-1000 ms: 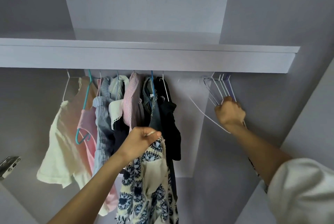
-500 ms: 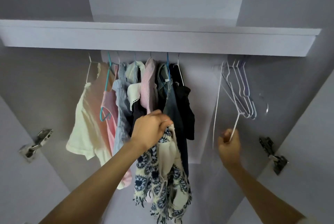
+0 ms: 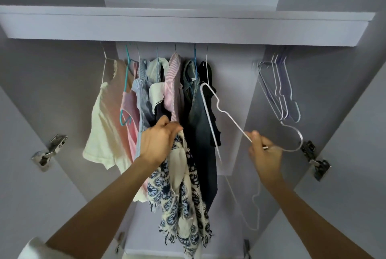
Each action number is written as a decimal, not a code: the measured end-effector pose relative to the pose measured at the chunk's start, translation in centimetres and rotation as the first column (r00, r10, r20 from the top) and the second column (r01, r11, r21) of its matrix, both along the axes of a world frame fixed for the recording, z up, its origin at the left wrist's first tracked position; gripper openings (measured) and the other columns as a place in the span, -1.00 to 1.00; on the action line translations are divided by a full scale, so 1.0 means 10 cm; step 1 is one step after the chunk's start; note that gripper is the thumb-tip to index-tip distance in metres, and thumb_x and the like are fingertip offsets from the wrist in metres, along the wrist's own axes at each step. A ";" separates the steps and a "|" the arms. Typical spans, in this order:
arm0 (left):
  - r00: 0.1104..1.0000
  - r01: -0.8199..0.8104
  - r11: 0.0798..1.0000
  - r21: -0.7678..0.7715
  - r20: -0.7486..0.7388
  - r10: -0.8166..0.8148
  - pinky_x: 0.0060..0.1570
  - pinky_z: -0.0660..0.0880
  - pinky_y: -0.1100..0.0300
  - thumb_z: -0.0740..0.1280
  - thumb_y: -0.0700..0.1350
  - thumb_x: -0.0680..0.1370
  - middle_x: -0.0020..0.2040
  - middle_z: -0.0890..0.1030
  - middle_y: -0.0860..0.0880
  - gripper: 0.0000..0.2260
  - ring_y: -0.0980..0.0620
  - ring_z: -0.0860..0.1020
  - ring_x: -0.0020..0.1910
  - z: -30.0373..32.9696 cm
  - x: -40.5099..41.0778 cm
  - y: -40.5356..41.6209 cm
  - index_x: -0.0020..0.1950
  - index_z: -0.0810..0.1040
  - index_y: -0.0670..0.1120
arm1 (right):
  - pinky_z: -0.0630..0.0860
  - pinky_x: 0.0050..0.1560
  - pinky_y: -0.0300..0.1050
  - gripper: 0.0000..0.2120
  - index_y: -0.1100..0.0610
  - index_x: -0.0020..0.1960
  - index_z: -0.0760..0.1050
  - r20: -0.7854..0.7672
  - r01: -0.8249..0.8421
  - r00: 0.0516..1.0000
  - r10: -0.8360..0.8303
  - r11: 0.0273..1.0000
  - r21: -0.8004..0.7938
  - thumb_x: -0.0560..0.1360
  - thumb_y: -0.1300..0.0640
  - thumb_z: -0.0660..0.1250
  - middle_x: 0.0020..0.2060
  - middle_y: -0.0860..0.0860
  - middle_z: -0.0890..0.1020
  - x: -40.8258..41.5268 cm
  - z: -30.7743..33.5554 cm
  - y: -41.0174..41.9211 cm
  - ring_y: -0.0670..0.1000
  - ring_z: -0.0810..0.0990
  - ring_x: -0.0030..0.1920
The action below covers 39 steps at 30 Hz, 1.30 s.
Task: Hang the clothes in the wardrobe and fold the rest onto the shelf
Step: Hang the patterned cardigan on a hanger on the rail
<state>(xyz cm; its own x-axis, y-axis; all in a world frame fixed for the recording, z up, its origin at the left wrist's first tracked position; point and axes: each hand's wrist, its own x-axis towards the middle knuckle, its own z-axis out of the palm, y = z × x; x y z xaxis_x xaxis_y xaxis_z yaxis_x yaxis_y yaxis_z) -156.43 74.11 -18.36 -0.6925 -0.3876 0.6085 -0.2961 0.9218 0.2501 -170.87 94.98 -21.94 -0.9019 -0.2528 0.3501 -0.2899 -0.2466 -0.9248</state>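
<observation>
Here, seen from below, an open wardrobe held a flat pale shelf (image 3: pixel 188 29) running across the top, with clothes hanging beneath it. The left hand (image 3: pixel 159 143) was curled round the bunched top of a soft cream garment printed with dark blue flowers (image 3: pixel 183 196), its frayed fringe dangling at the bottom. This garment hung from the fist in front of the hung clothes, on no hanger. The right hand (image 3: pixel 264 154) pinched a thin white wire hanger (image 3: pixel 225 112) near its neck, fingers curled round the wire; the hanger was tilted, one shoulder reaching up across a dark denim piece (image 3: pixel 200 123), its hook curving out to the right of the hand.

Seven garments seemed to hang in a tight row: a cream tee (image 3: pixel 104 129), a pink top (image 3: pixel 130 116), a pale blue striped piece (image 3: pixel 142 95), a white lace-edged piece (image 3: pixel 156 93), a pink striped shirt (image 3: pixel 173 87), the denim, and a black one (image 3: pixel 208 91). The exact count was hard to tell where they overlapped.

To the right, about four empty wire hangers (image 3: pixel 282 91) hung bunched together. Another empty wire hanger (image 3: pixel 255 206) showed lower down, below the right hand. Metal door hinges (image 3: pixel 49 150) sat on both side walls. A white sleeve (image 3: pixel 35 248) showed at the lower left.
</observation>
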 end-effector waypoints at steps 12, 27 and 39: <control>0.991 0.021 0.926 0.377 -0.130 0.030 0.06 0.48 0.12 0.36 -0.06 0.51 -0.01 0.66 -0.11 -0.81 -0.10 0.61 -0.05 0.14 0.22 -0.45 0.01 0.68 -0.13 | 0.32 -0.50 -0.37 -0.42 0.08 -0.67 0.38 0.064 -0.174 0.983 0.172 0.768 0.617 0.52 0.03 0.31 -0.69 -0.06 0.38 -0.10 -0.10 -0.09 -0.15 0.32 -0.65; 0.621 0.057 0.963 0.264 0.746 -0.241 -0.07 0.41 0.20 0.22 0.10 0.57 0.01 0.52 0.10 -0.75 0.05 0.51 0.02 0.48 0.76 0.16 0.11 0.61 0.07 | 0.27 -0.47 -0.35 -0.46 0.07 -0.59 0.29 -0.101 -0.085 0.988 0.120 0.951 0.298 0.57 0.10 0.24 -0.72 -0.08 0.29 0.38 0.16 -0.73 -0.13 0.29 -0.63; 0.945 0.071 0.997 -0.040 0.323 -0.054 -0.33 0.33 0.11 0.07 0.02 0.64 -0.14 0.58 -0.06 -0.78 -0.19 0.57 -0.18 0.12 0.46 0.01 0.04 0.42 -0.09 | 0.50 -0.19 -0.01 -0.81 0.23 -0.13 0.54 -0.573 0.134 0.820 0.018 0.966 0.221 0.46 0.09 0.33 -0.30 0.00 0.55 0.52 0.47 -0.65 0.04 0.54 -0.26</control>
<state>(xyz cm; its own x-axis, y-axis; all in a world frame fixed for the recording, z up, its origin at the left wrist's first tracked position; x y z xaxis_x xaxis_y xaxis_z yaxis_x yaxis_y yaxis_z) -151.78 74.19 -17.20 -0.8764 -0.3119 0.3669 -0.2947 0.9500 0.1036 -165.64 88.45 -17.21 -0.5778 -0.3503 0.7372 -0.7858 -0.0054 -0.6184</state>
